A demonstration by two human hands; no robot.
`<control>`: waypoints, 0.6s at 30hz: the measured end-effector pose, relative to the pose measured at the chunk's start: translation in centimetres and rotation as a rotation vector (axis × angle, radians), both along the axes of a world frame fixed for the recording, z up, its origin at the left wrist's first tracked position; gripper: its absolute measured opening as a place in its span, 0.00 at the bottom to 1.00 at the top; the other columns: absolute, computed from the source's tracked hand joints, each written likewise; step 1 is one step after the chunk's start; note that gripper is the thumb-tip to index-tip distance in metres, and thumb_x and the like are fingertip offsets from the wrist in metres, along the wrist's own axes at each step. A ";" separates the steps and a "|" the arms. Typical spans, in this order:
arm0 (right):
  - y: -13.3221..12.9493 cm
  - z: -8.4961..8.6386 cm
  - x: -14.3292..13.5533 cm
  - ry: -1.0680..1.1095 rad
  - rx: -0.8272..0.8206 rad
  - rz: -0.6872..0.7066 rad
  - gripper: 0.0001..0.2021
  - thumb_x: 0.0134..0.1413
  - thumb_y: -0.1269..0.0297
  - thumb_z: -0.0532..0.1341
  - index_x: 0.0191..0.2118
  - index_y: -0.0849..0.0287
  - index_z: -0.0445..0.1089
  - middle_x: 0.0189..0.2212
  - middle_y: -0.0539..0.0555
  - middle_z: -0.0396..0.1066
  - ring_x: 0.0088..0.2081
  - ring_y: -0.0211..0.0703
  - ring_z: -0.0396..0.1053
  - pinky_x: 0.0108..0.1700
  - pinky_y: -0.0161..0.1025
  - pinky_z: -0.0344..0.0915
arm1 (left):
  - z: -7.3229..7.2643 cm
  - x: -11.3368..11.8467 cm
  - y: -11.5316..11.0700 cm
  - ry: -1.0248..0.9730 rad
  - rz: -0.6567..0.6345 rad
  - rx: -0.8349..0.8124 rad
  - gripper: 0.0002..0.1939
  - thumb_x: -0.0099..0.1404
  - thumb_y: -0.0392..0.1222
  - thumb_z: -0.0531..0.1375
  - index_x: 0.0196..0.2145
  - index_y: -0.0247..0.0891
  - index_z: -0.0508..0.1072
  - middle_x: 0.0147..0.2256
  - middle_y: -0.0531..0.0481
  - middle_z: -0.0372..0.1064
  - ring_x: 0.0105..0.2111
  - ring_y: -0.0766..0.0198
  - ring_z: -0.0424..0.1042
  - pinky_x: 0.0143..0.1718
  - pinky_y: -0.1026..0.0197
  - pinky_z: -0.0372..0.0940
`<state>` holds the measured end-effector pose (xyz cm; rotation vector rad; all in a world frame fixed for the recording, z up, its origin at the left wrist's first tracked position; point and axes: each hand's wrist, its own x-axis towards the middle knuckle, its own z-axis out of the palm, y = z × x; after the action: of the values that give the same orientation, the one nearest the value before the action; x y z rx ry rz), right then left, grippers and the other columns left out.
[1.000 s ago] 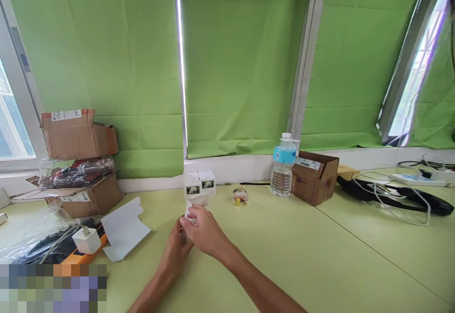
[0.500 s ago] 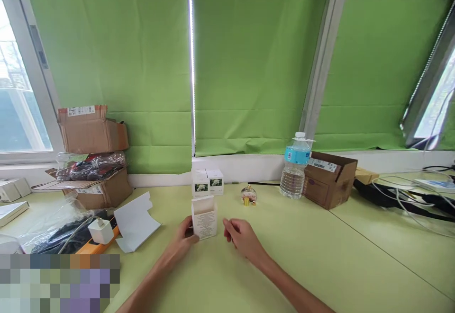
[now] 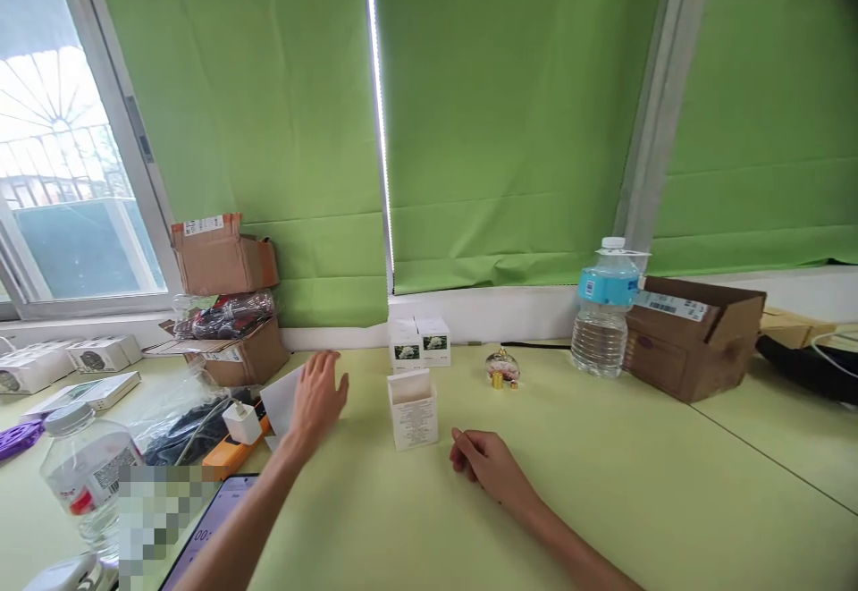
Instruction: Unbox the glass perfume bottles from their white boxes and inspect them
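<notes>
White box (image 3: pixel 415 424) apart from right-hand fingers (image 3: pixel 465 442)

The white box (image 3: pixel 414 423) is matt card, the carton (image 3: pixel 663 354) dull cardboard, the bottle (image 3: pixel 599 336) glossy clear plastic, the blind (image 3: pixel 523 117) matt cloth, the bench (image 3: pixel 636 457) smooth. The gold cylinder (image 3: pixel 497 381) looks like polished metal, though too small for certainty.

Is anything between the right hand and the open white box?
Nothing visible stands between the right hand and the open white box; the round bottle and gold cap sit farther back, off that line.
</notes>
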<state>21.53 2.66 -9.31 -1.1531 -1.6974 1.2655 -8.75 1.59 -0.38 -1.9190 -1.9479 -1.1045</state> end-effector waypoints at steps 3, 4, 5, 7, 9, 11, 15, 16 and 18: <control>-0.3 0.3 0.0 -0.012 0.027 -0.001 0.27 0.54 0.40 0.51 0.25 0.61 0.69 0.22 0.53 0.69 0.21 0.37 0.61 0.25 0.35 0.56 | 1.7 -3.2 0.6 0.166 0.130 -0.107 0.23 0.55 0.32 0.57 0.50 0.29 0.66 0.53 0.32 0.64 0.62 0.43 0.50 0.63 0.43 0.36; -0.4 0.4 0.0 -0.018 0.035 -0.002 0.27 0.54 0.40 0.51 0.25 0.61 0.69 0.22 0.53 0.69 0.21 0.37 0.61 0.25 0.35 0.55 | 2.0 -4.1 0.6 0.210 0.166 -0.157 0.22 0.53 0.30 0.57 0.47 0.29 0.68 0.49 0.33 0.68 0.60 0.43 0.54 0.62 0.42 0.35; -0.4 0.5 0.0 -0.024 0.039 -0.004 0.27 0.55 0.40 0.51 0.24 0.61 0.69 0.22 0.53 0.69 0.20 0.37 0.61 0.25 0.35 0.55 | 2.2 -4.7 0.6 0.249 0.198 -0.211 0.18 0.52 0.29 0.57 0.43 0.30 0.70 0.42 0.35 0.72 0.56 0.43 0.61 0.62 0.41 0.36; -0.5 0.6 0.0 -0.029 0.044 -0.002 0.27 0.55 0.41 0.51 0.24 0.61 0.69 0.22 0.53 0.69 0.20 0.37 0.61 0.25 0.35 0.56 | 2.5 -5.3 0.4 0.314 0.241 -0.310 0.11 0.52 0.28 0.56 0.34 0.34 0.72 0.33 0.40 0.74 0.47 0.47 0.70 0.60 0.43 0.41; -0.5 0.6 0.0 -0.031 0.046 -0.001 0.27 0.55 0.41 0.51 0.24 0.61 0.69 0.22 0.53 0.69 0.21 0.37 0.61 0.25 0.35 0.56 | 2.7 -4.9 -0.1 0.360 0.266 -0.376 0.07 0.55 0.29 0.55 0.28 0.35 0.71 0.30 0.41 0.74 0.41 0.50 0.74 0.56 0.47 0.51; -0.6 0.6 0.0 -0.031 0.052 0.002 0.26 0.55 0.42 0.51 0.24 0.61 0.69 0.22 0.54 0.70 0.21 0.38 0.62 0.26 0.36 0.57 | 3.2 -3.8 -1.1 0.387 0.279 -0.398 0.07 0.59 0.33 0.54 0.29 0.36 0.71 0.34 0.39 0.75 0.40 0.50 0.74 0.47 0.51 0.59; -0.8 1.1 0.3 -0.090 0.116 0.011 0.24 0.58 0.47 0.51 0.24 0.62 0.69 0.23 0.53 0.70 0.23 0.38 0.63 0.29 0.36 0.58 | 5.2 -1.6 -5.3 0.411 0.296 -0.352 0.15 0.69 0.44 0.45 0.39 0.41 0.70 0.39 0.42 0.75 0.38 0.50 0.74 0.35 0.57 0.61; -1.1 1.3 0.4 -0.125 0.146 0.021 0.22 0.58 0.49 0.51 0.24 0.62 0.69 0.23 0.53 0.71 0.24 0.38 0.63 0.29 0.36 0.58 | 5.7 -1.3 -6.8 0.408 0.317 -0.343 0.17 0.70 0.47 0.43 0.40 0.41 0.70 0.35 0.43 0.75 0.36 0.48 0.75 0.33 0.57 0.61; -2.1 2.1 0.6 -0.188 0.188 0.077 0.19 0.56 0.53 0.54 0.25 0.62 0.71 0.23 0.53 0.71 0.26 0.38 0.63 0.31 0.35 0.58 | 6.3 -0.9 -10.2 0.351 0.385 -0.320 0.20 0.70 0.51 0.41 0.42 0.43 0.70 0.30 0.44 0.76 0.33 0.47 0.75 0.30 0.57 0.61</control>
<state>22.09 0.54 -7.19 -1.1317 -1.9704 1.0428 -9.66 -8.63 5.94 -1.6238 -2.2445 -0.3457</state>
